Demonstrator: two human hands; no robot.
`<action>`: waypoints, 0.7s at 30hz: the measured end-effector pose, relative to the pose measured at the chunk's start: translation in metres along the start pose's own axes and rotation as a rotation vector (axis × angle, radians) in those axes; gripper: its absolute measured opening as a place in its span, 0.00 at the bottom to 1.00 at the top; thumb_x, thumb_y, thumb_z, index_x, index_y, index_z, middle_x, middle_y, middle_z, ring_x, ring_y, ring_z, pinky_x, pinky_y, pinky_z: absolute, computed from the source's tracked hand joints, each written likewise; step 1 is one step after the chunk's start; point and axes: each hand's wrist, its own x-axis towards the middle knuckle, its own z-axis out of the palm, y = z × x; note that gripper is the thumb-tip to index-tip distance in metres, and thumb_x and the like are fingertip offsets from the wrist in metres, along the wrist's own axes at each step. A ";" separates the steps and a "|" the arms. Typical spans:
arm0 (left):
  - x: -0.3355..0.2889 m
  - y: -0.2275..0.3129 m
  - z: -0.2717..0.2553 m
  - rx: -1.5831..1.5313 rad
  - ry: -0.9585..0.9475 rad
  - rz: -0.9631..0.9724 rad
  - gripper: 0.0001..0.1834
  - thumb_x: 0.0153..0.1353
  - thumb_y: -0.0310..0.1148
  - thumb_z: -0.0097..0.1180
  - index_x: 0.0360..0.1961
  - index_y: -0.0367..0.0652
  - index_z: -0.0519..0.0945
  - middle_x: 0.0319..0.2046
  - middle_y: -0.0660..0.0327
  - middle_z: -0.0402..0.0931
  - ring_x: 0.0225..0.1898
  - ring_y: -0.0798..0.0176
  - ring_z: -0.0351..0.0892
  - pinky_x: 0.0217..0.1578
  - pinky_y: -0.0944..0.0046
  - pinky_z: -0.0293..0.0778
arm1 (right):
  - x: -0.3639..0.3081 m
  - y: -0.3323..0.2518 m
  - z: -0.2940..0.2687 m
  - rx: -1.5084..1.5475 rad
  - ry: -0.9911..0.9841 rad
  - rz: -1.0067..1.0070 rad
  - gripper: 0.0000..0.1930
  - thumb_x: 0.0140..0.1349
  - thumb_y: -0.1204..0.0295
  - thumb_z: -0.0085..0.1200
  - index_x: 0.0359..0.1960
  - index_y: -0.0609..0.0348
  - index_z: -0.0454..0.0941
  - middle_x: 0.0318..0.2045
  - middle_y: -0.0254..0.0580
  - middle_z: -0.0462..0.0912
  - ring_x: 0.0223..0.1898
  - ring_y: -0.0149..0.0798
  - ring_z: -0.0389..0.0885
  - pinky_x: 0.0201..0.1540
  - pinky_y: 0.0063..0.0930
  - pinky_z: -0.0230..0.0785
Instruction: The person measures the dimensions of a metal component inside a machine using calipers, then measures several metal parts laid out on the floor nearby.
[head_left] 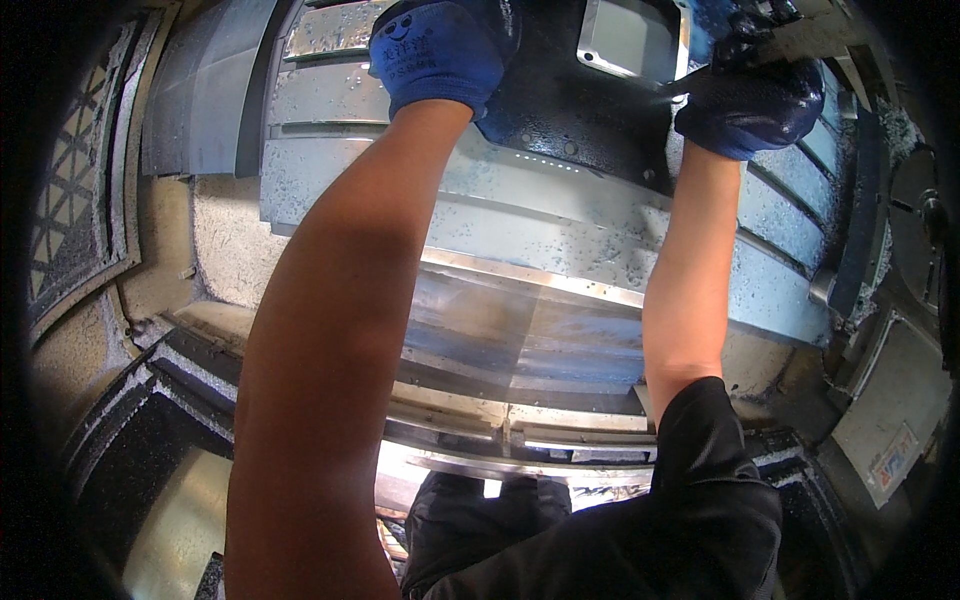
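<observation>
My left hand [437, 55], in a blue knitted glove with a dark coating, is at the left edge of a black flat plate [545, 105]. Its fingers run out past the top of the view, so their grip is hidden. My right hand [755, 108], in a wet dark-blue glove, is closed over the plate's right side. From it a slim dark tip points left across the plate, with a faint mist in front; it looks like an air blow gun [690, 82], mostly hidden by the glove. A silver rectangular frame [637, 68] surrounds an opening in the plate.
The plate lies on a slotted metal machine table [560, 215] sprinkled with chips and droplets. Sloping metal covers [490, 320] lie in front of it. Chip-covered guards [85, 150] stand at left. On the right are a round dark part [915, 215] and a grey panel [890, 420].
</observation>
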 end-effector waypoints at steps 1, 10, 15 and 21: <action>0.000 0.000 -0.001 -0.009 -0.001 0.000 0.22 0.67 0.45 0.52 0.19 0.46 0.82 0.20 0.47 0.80 0.23 0.40 0.81 0.30 0.42 0.75 | 0.001 0.000 0.002 0.164 0.007 0.060 0.22 0.77 0.55 0.43 0.40 0.61 0.83 0.29 0.39 0.82 0.28 0.33 0.80 0.29 0.21 0.68; 0.000 -0.001 -0.001 0.000 0.004 -0.001 0.22 0.68 0.44 0.52 0.19 0.45 0.82 0.20 0.47 0.81 0.23 0.40 0.81 0.30 0.42 0.75 | -0.002 -0.003 0.002 -0.291 0.011 -0.264 0.19 0.76 0.55 0.47 0.41 0.58 0.83 0.31 0.38 0.82 0.31 0.34 0.81 0.34 0.23 0.75; -0.002 -0.002 -0.001 -0.014 0.022 0.011 0.22 0.67 0.44 0.52 0.19 0.45 0.82 0.20 0.47 0.80 0.23 0.40 0.81 0.31 0.42 0.75 | -0.001 0.001 0.009 -0.068 -0.018 -0.284 0.17 0.74 0.54 0.52 0.46 0.56 0.81 0.37 0.38 0.82 0.37 0.35 0.83 0.41 0.25 0.79; 0.000 -0.001 0.001 -0.018 0.023 0.021 0.21 0.67 0.43 0.52 0.19 0.45 0.82 0.19 0.48 0.80 0.23 0.41 0.81 0.30 0.43 0.75 | -0.008 0.011 0.009 0.670 0.043 0.197 0.23 0.72 0.47 0.54 0.58 0.48 0.75 0.51 0.39 0.80 0.49 0.37 0.82 0.47 0.26 0.81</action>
